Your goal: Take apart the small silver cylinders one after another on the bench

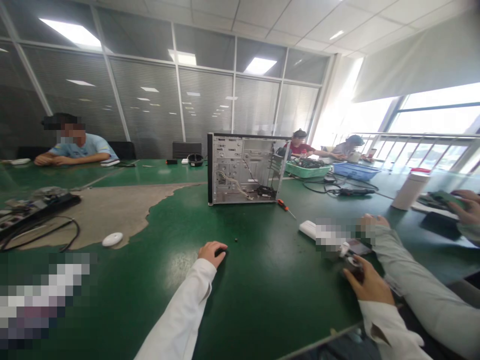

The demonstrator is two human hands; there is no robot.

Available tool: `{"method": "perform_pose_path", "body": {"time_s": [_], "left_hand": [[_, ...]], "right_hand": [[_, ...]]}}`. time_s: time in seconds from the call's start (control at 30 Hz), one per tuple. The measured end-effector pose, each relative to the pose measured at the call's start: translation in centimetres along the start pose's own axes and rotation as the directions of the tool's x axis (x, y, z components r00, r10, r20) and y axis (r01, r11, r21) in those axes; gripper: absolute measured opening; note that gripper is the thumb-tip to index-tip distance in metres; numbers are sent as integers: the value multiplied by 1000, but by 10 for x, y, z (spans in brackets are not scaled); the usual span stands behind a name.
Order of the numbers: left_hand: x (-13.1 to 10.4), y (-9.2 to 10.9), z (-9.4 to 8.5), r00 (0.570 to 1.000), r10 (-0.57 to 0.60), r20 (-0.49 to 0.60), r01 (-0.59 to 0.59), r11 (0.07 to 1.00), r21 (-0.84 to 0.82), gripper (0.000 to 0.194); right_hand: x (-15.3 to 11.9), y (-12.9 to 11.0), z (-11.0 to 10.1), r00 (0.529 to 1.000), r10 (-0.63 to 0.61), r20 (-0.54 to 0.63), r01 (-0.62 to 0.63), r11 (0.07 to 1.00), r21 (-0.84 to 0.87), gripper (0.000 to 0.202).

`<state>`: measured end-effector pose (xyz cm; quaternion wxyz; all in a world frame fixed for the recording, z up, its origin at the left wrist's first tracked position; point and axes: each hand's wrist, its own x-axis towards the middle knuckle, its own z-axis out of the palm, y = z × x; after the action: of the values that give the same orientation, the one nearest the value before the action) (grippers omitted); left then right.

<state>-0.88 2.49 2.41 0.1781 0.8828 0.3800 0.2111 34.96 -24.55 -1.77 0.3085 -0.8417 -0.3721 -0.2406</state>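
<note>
My left hand [212, 252] rests on the green table with its fingers curled in. Something dark shows under the fingertips, but I cannot tell whether it is a thing or shadow. A tiny dark piece [236, 240] lies just beyond it. At the right, my right hand [371, 284] is closed around a small dark object with a whitish part [353, 262], its kind unclear. Ahead stands an open computer case [245, 172], side panel off, with loose cables inside. An orange-handled screwdriver [284, 205] lies at its lower right corner.
Beside my right hand is another person's hand and grey sleeve [397, 257], near a white, partly blurred object [308, 228]. A white bottle [410, 190], green basket [307, 170] and blue basket [356, 171] stand at right. A white round disc [112, 239] lies left. People sit across the table.
</note>
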Motion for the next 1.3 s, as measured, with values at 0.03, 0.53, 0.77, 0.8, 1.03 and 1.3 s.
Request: {"method": "perform_pose_path", "body": {"time_s": [0.03,0.53,0.77,0.8,1.03,1.3], "left_hand": [[0,0,0,1000,3,-1,-3,1000,2,22],[0,-1,0,1000,-22,-1,22,1000,12,22],[-1,3,-4,999,-36,10,36,999,-5,21],[-1,3,-3,999,-35,7,35,999,-7,22],[0,-1,-1,1000,-20,1,20,1000,-3,22],[2,-1,1,998,-70,3,70,997,17,21]], "right_hand": [[2,7,1,999,-6,-38,5,1000,-28,54],[-9,-214,52,698,-584,415,513,812,278,51],[9,-287,101,635,-697,333,581,715,388,37],[8,-288,104,631,-705,324,586,706,397,34],[0,-230,70,603,-739,301,633,673,383,31],[37,-63,3,956,-295,9,294,949,-116,27]]}}
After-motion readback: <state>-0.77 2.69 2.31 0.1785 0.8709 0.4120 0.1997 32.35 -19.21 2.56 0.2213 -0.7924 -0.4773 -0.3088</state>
